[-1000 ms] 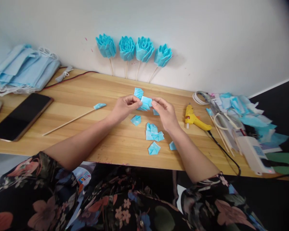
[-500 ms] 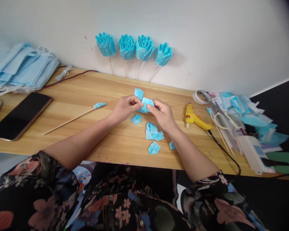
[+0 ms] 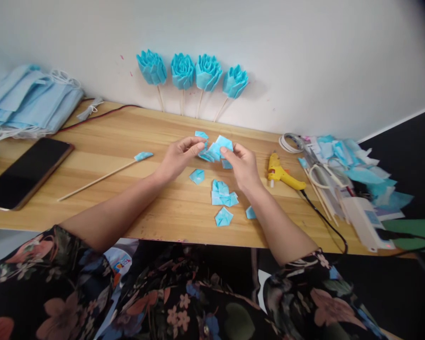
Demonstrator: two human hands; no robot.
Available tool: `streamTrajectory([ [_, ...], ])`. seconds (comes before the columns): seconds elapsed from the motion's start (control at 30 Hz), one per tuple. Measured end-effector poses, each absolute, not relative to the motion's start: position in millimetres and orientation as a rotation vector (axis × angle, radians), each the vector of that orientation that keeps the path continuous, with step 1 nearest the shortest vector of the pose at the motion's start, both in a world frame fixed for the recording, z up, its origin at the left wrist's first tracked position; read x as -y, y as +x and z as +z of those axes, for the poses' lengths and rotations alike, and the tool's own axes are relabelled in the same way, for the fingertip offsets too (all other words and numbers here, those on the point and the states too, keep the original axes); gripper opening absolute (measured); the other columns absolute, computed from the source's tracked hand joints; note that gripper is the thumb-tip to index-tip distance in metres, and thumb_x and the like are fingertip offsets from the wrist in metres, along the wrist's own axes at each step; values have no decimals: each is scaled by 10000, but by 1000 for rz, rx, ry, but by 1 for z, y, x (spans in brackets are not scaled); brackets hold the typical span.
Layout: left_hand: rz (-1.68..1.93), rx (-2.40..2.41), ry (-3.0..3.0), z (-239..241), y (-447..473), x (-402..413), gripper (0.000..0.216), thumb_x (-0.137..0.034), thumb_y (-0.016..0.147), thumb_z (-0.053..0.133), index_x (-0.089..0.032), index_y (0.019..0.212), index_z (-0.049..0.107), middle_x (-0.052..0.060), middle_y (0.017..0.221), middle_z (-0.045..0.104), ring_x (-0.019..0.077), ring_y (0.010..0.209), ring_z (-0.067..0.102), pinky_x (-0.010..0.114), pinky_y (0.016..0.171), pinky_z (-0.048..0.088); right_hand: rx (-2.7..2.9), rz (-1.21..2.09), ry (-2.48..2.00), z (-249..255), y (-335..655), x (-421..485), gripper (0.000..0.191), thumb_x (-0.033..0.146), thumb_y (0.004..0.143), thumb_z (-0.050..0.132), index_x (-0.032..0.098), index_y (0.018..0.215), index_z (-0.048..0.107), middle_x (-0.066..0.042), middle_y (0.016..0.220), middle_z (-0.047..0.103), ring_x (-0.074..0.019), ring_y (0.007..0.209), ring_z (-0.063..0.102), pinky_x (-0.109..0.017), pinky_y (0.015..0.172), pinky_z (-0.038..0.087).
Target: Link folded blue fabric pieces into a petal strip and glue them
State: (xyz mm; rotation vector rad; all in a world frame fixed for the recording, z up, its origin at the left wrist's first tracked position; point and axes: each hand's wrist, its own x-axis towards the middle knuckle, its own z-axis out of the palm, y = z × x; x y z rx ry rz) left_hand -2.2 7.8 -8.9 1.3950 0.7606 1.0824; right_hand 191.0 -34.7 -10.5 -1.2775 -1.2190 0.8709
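White wall [image 3: 304,56] at back; wooden surface [image 3: 156,208] in front of it. Four blue flowers [image 3: 182,71] on thin stems lean against the wall. From where I stand, a thin stick [image 3: 95,181] with a blue tip lies left of both hands. Left hand [image 3: 180,158]: thumb and index tips drawn near each other; cannot tell whether they grip anything. Right hand [image 3: 246,165]: fingers closed in a pinch. Cluster of folded pieces [image 3: 221,192] lies nearer the person, other pieces around it. Folded blue piece [image 3: 224,141]: between the hands, gripped by the right thumb and fingers near its right side, seemingly raised over the pieces behind. Handling, judged: thin cloth-like sheet, so very light; soft in single layers, stiffer along creases; little slip expected; unlikely to break, though folds could spring open. Suggested hold: flat pinch across the overlapped layers, light pressure, off the free corners.
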Motion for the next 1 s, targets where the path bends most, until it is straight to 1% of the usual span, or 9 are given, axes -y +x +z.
streamTrajectory([
  [0.07, 1119, -803, 1369, -10, -3, -9, 488, -619, 797, 748, -165, 977, 723, 56, 986, 734, 178, 961, 640, 312, 911, 465, 1096, 904, -1250, -10, 196, 32, 263, 483, 768, 762, 233, 826, 706, 13, 777, 702, -158, 744, 632, -311, 750, 524],
  [0.2, 1141, -859, 1332, -13, -3, -12, 445, -597, 825, 717, -164, 928, 713, 78, 1044, 750, 191, 1018, 642, 302, 925, 463, 1032, 897, -1206, -6, 209, 28, 328, 563, 745, 759, 255, 800, 661, 1, 775, 696, -191, 820, 675, -337, 793, 550],
  [0.3, 1101, -873, 1387, -17, -3, -15, 455, -546, 830, 715, -163, 1077, 705, 109, 1152, 738, 208, 1064, 645, 323, 943, 471, 1027, 879, -1143, 1, 216, 29, 366, 594, 729, 770, 262, 762, 620, -4, 801, 693, -197, 833, 679, -356, 809, 559],
  [0.43, 1037, -899, 1680, -21, -3, -19, 623, -395, 754, 777, -189, 1321, 621, 128, 1332, 676, 252, 1219, 608, 388, 1031, 457, 1066, 888, -1100, 10, 218, 32, 409, 645, 759, 728, 266, 729, 577, -8, 776, 665, -207, 811, 668, -384, 801, 570],
  [0.57, 976, -853, 1869, -22, -5, -20, 744, -292, 716, 786, -201, 1419, 560, 144, 1492, 583, 279, 1371, 539, 436, 1165, 370, 1152, 877, -1117, 24, 218, 32, 480, 739, 821, 609, 266, 744, 579, -29, 770, 647, -231, 851, 670, -407, 779, 581],
  [0.7, 904, -800, 1833, -22, -6, -20, 848, -230, 722, 771, -187, 1512, 463, 151, 1425, 638, 277, 1352, 568, 438, 1168, 370, 1257, 850, -1116, 49, 224, 31, 516, 778, 852, 548, 267, 832, 622, -46, 811, 638, -255, 884, 664, -429, 758, 580],
  [0.77, 876, -729, 1751, -21, -6, -20, 882, -214, 718, 773, -184, 1531, 432, 152, 1368, 673, 274, 1301, 605, 424, 1114, 423, 1343, 837, -1109, 63, 227, 30, 540, 796, 865, 515, 269, 866, 635, -52, 814, 625, -262, 872, 654, -440, 749, 571],
  [0.9, 743, -516, 1450, -19, -6, -19, 874, -255, 745, 781, -191, 1531, 405, 124, 1159, 758, 236, 1054, 720, 363, 900, 535, 1465, 780, -1117, 78, 231, 27, 600, 833, 859, 481, 269, 947, 662, -64, 869, 637, -277, 904, 643, -456, 759, 551],
  [1.0, 727, -442, 1283, -16, -7, -18, 798, -253, 741, 810, -197, 1465, 479, 89, 1021, 783, 211, 922, 748, 358, 862, 554, 1472, 734, -1118, 79, 232, 23, 646, 861, 838, 473, 264, 982, 677, -72, 917, 659, -286, 947, 641, -458, 767, 549],
])
